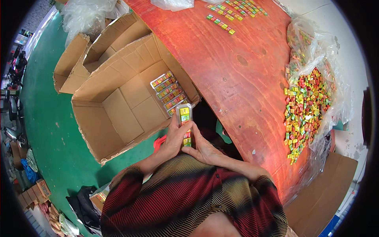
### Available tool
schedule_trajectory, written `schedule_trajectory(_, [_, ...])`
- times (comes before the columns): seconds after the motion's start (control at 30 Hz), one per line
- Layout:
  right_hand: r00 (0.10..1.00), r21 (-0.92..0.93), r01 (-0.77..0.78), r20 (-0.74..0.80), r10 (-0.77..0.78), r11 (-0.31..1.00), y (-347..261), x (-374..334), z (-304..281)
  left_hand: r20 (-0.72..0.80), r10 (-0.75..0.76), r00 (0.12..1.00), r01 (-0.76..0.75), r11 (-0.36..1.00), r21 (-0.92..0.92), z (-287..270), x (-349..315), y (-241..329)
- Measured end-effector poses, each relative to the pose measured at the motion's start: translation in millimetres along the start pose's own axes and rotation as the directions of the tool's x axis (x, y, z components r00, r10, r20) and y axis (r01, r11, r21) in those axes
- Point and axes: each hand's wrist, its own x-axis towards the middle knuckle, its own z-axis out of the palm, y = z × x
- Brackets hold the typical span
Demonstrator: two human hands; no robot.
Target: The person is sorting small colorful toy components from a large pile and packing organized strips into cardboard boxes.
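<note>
Close to my body, both hands hold a narrow clear plastic box [184, 111] with a row of small coloured blocks in it, yellow, green and red. My left hand [174, 136] wraps its left side, the thumb lying across the top. My right hand [200, 147] grips the right side and near end, its fingers partly covering the blocks. Just beyond, several similar filled boxes [169, 91] lie side by side in the right part of an open cardboard carton [118, 114].
A red wooden table [221, 71] stands at the right. Loose blocks [306, 114] spill from a clear plastic bag [331, 87] at its right edge, and rows of blocks [237, 10] lie at its far end. More cartons [73, 65] stand left on the green floor [55, 130].
</note>
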Motion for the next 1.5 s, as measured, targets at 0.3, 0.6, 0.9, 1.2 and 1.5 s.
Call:
schedule_trajectory(0.3, [0.983, -0.106, -0.148, 0.095, 0.158, 0.983, -15.4, -0.9, -13.7, 0.034, -0.065, 0.997, 0.065, 0.998, -0.016, -28.1, -10.3, -15.3])
schedule_trajectory(0.6, [0.981, -0.050, 0.187, -0.037, -0.188, 0.981, -27.3, 30.9, -46.4, 0.268, 0.045, 0.962, -0.121, 0.953, 0.276, -21.1, -12.8, -14.4])
schedule_trajectory(0.9, [1.000, 0.192, -0.008, 0.004, 0.008, 0.981, -11.5, 32.5, -44.9, 0.228, -0.051, 0.972, -0.067, 0.874, 0.482, -42.8, -22.1, -20.1])
schedule_trajectory(1.2, [0.852, -0.305, 0.221, -0.401, -0.336, 0.926, -57.6, 64.3, -75.7, 0.071, -0.061, 0.996, 0.032, 0.935, 0.353, -113.5, 56.5, 62.0])
schedule_trajectory(1.5, [0.761, -0.556, 0.178, -0.445, -0.472, 0.812, -3.5, 79.6, -94.2, -0.092, 0.127, 0.988, -0.009, 0.635, 0.773, -254.8, 272.8, 49.3])
